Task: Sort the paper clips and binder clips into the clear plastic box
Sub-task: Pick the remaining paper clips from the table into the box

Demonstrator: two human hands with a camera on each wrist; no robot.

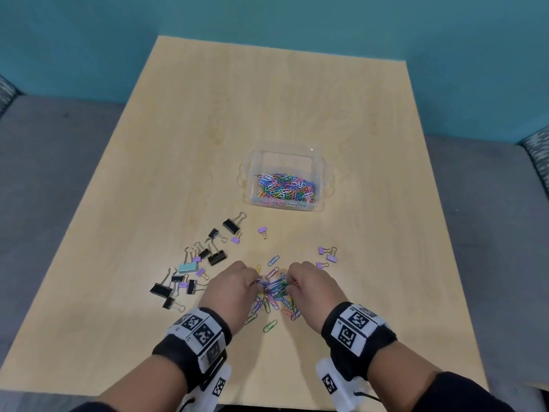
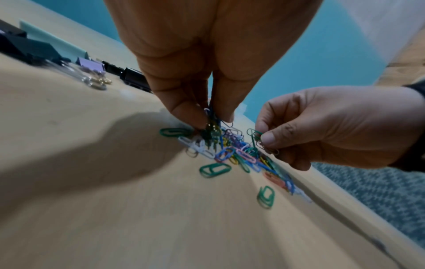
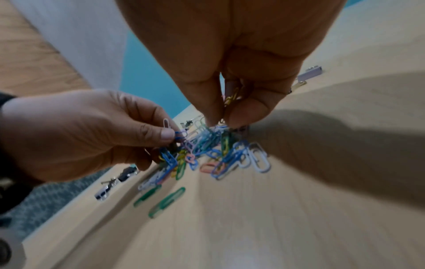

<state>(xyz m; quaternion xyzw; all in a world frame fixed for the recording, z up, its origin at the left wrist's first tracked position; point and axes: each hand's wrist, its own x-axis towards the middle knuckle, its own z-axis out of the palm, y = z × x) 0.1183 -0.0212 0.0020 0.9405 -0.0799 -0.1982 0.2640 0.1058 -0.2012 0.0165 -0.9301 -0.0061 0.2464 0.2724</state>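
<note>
Both hands pinch paper clips [image 1: 274,288] from pile at near table edge: left hand [image 1: 234,288], right hand [image 1: 310,288]. Box [image 1: 322,176] beyond, part-filled. Next, likely: lift bunch, carry to box. Binder clips [image 1: 205,260] wait left.

Head cam: high, looking down and forward over table [image 1: 297,99], hands at 6 o'clock. Wrist cams: very close, low, looking along the fingers. All three share the paper clip pile [image 1: 274,289] [image 2: 232,149] [image 3: 207,147].
</note>
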